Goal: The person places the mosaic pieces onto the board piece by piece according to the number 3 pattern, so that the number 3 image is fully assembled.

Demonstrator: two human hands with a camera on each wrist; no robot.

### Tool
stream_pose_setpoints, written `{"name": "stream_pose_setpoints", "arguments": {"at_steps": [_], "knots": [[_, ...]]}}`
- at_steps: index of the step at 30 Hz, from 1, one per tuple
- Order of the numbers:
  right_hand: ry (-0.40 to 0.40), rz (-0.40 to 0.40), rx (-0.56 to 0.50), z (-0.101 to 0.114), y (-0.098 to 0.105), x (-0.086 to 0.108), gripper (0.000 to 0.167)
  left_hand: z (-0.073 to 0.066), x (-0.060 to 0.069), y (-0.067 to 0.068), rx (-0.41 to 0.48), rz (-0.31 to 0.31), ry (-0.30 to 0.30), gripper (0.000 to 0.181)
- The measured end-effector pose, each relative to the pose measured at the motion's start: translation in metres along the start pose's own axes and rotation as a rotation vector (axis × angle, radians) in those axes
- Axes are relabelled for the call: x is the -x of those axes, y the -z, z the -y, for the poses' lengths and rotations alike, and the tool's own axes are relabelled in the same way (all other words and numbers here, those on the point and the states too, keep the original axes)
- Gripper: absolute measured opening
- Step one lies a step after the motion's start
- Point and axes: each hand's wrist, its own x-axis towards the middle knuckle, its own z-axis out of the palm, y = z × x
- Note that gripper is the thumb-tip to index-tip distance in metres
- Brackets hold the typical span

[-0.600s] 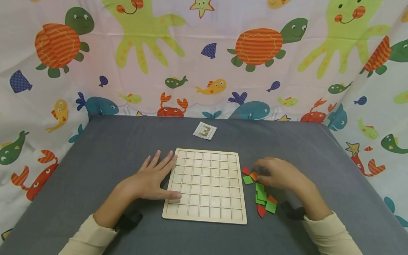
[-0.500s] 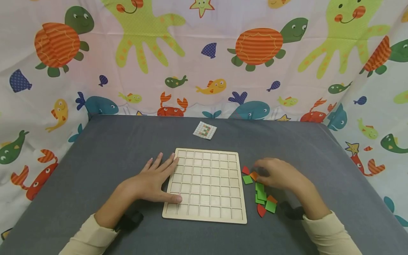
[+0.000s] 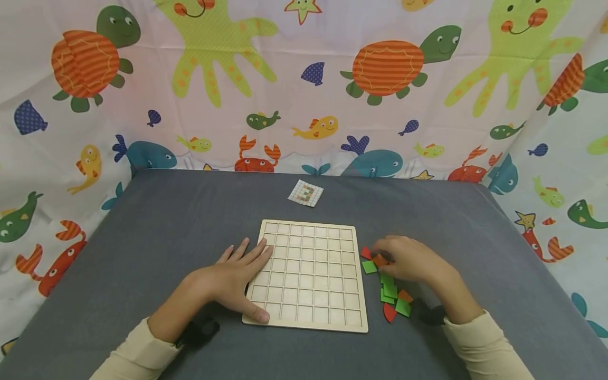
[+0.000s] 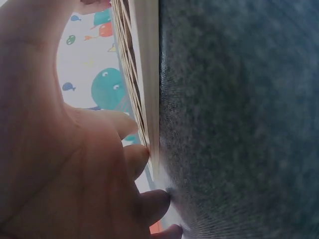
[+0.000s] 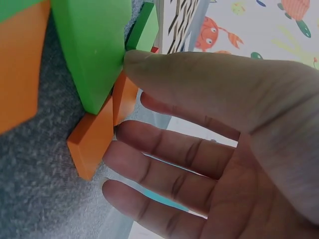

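A wooden board (image 3: 311,275) with a grid of square recesses lies on the grey cloth. My left hand (image 3: 228,279) rests on its left edge, fingers spread, thumb near the lower left corner. The left wrist view shows the fingers (image 4: 136,162) along the board's side (image 4: 149,99). Right of the board, my right hand (image 3: 409,258) reaches over a loose group of tiles. Its thumb (image 5: 164,72) touches or nearly touches a green tile (image 5: 92,45), its loosely bent fingers beside an orange tile (image 5: 92,142). A red tile (image 3: 366,253) and a green tile (image 3: 369,267) lie left of it.
Below the right hand lie more tiles: several overlapping green ones (image 3: 389,289), an orange one (image 3: 405,296) and a red curved one (image 3: 389,313). A small paper with a coloured grid pattern (image 3: 306,193) lies behind the board. A sea-animal curtain (image 3: 290,95) hangs behind the table.
My left hand has slid toward me along the board's left edge, its thumb now lower. My right hand has shifted slightly left, over the orange tile. The board and tiles stay in place.
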Motion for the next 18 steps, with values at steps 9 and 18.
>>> {"name": "stream_pose_setpoints", "arguments": {"at_steps": [9, 18], "knots": [[-0.002, -0.004, 0.004, 0.0018, -0.0015, -0.0046, 0.018, -0.0014, 0.0004, -0.0005, -0.01, -0.004, 0.0, 0.137], [0.0, -0.029, 0.026, 0.0063, -0.0023, -0.0072, 0.018, -0.0027, 0.0013, 0.0012, -0.01, -0.002, -0.007, 0.136]]}}
